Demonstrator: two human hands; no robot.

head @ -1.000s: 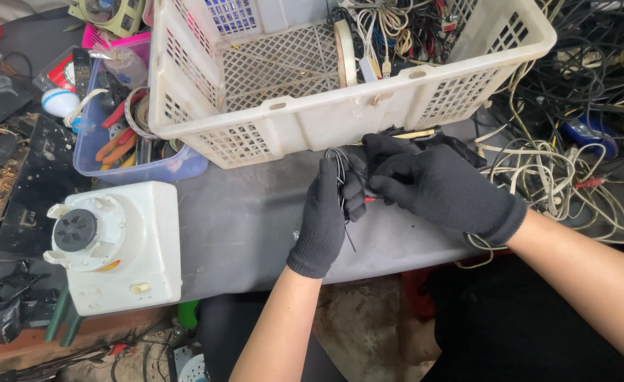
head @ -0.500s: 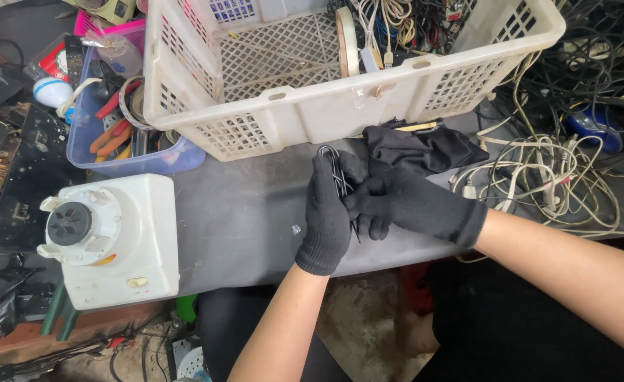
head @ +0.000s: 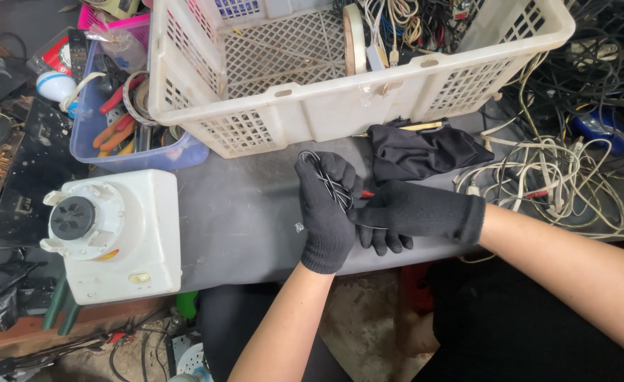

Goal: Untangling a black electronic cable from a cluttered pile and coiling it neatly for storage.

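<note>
A workbench is seen from above, covered by a grey mat (head: 241, 219). At the far left, a white appliance base (head: 117, 237) with a round black socket on top is set near the bench edge. Behind it, a clear plastic tub (head: 107, 145) is filled with orange-handled pliers and rolls of tape. A large cream latticed basket (head: 340, 78), loaded with cables, is placed across the back of the bench.

In the middle, the left hand (head: 328, 212), covered by a black knit glove, is closed around a small coil of thin black cable (head: 328, 181), which is looped across its palm and fingers just in front of the basket. The right hand (head: 414, 212), also gloved in black, is pressed against the left from the side, its fingers pinched on the same cable; a small red piece is glimpsed between the two hands.

Just behind the right hand, a black cloth (head: 425, 152) is laid crumpled on the mat. Further right, a tangle of white cords (head: 552, 184) is spread out, and darker wires are heaped beyond it.
</note>
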